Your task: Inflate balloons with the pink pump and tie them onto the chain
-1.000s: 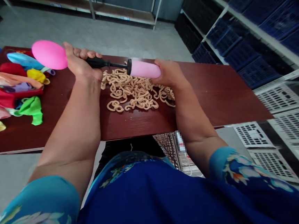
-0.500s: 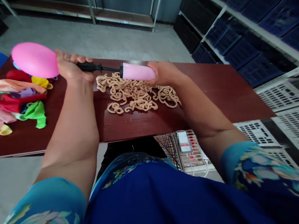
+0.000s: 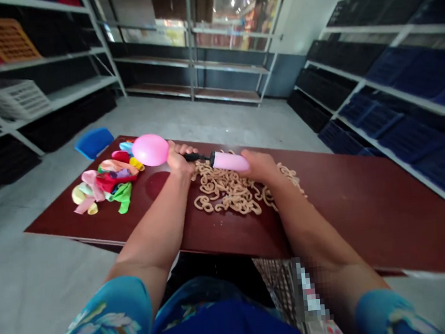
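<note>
A pink hand pump [image 3: 227,161] with black fittings lies level between my hands, above the table. My left hand [image 3: 178,158] is closed round its black end, at the neck of an inflated pink balloon [image 3: 150,150]. The balloon's neck is hidden in my fingers. My right hand [image 3: 259,166] wraps the far end of the pump's barrel. Below the pump, a heap of beige, curled, rope-like pieces [image 3: 230,189] is spread on the table. To the left lies a pile of limp balloons [image 3: 120,181] in several colours.
The dark red-brown table [image 3: 350,202] stands in front of me. A blue chair [image 3: 94,142] is at its far left corner. Metal shelves [image 3: 231,91] line the back, and racks of dark blue crates [image 3: 381,116] stand on the right. A wire basket [image 3: 277,282] is below the table's front edge.
My view has tilted up, showing more of the room. The barrel has slid toward my left hand, so less of the black rod shows. Both hands keep their grip.
</note>
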`<state>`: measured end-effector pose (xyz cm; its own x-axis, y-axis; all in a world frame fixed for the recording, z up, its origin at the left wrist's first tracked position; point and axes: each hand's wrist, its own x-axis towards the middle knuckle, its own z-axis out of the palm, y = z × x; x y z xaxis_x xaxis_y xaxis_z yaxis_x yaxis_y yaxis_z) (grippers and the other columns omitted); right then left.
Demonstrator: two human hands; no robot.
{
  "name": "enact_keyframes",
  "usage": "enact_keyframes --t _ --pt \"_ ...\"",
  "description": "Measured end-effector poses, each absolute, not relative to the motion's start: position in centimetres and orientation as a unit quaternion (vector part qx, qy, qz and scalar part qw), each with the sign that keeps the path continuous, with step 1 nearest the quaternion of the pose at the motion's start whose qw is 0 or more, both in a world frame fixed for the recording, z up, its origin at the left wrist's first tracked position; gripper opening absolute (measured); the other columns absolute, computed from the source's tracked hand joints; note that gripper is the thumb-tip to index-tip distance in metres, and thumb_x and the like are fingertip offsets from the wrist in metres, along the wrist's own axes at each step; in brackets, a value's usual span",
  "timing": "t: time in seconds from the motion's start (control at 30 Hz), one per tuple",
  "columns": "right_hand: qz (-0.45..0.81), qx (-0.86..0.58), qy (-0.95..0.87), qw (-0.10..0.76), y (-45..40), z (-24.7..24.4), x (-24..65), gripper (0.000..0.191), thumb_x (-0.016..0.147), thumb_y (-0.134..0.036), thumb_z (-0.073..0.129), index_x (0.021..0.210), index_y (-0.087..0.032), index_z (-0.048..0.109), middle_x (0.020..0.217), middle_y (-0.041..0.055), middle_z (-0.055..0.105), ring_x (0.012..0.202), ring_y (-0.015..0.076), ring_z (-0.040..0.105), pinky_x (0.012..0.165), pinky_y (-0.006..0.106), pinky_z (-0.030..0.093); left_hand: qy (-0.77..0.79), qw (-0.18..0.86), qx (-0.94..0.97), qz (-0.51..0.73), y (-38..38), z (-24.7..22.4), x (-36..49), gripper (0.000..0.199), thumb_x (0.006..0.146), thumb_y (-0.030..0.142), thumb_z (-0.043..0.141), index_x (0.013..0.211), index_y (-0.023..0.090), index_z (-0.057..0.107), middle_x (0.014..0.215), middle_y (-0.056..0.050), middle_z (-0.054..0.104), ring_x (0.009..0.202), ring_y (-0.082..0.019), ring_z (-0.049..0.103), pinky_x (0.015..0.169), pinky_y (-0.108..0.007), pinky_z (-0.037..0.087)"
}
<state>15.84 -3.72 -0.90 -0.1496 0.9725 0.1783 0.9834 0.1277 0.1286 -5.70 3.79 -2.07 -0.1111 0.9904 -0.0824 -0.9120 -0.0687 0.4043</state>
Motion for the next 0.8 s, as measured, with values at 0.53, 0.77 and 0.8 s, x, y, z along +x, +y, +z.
enact_keyframes --t 0.53,0.77,0.8 --pt "-0.003 -0.658 -0.75 0.075 -4.0 -1.7 20.4 0.036 0.064 -0.041 0.06 0.095 -0.024 0.054 0.091 0.0025 0.065 0.076 0.0165 0.056 0.056 0.024 0.031 0.206 0.626 0.054 0.751 4.5 -0.6 -8.9 0.038 0.085 0.036 0.042 0.059 0.021 0.018 0.042 0.008 0.02 0.033 -0.008 0.031 0.043 -0.025 0.034" --pt "-0.058 -0.657 -0.751 0.026 -4.6 -1.1 17.9 0.036 0.065 -0.046 0.057 0.093 -0.023 0.054 0.083 0.0051 0.064 0.071 0.0203 0.058 0.054 0.027 0.03 0.161 0.66 0.077 0.73 3.3 -0.4 -7.6 0.044 0.084 0.039 0.046 0.058 0.02 0.016 0.043 0.007 0.022 0.034 -0.008 0.031 0.043 -0.025 0.033" --pt "-0.065 -0.656 -0.752 0.028 -4.6 -1.0 17.3 0.039 0.065 -0.048 0.056 0.094 -0.023 0.054 0.082 0.0059 0.064 0.07 0.0208 0.058 0.055 0.028 0.031 0.157 0.67 0.082 0.721 3.0 -0.4 -7.1 0.045 0.083 0.04 0.047 0.058 0.02 0.016 0.043 0.007 0.022 0.035 -0.008 0.031 0.043 -0.025 0.033"
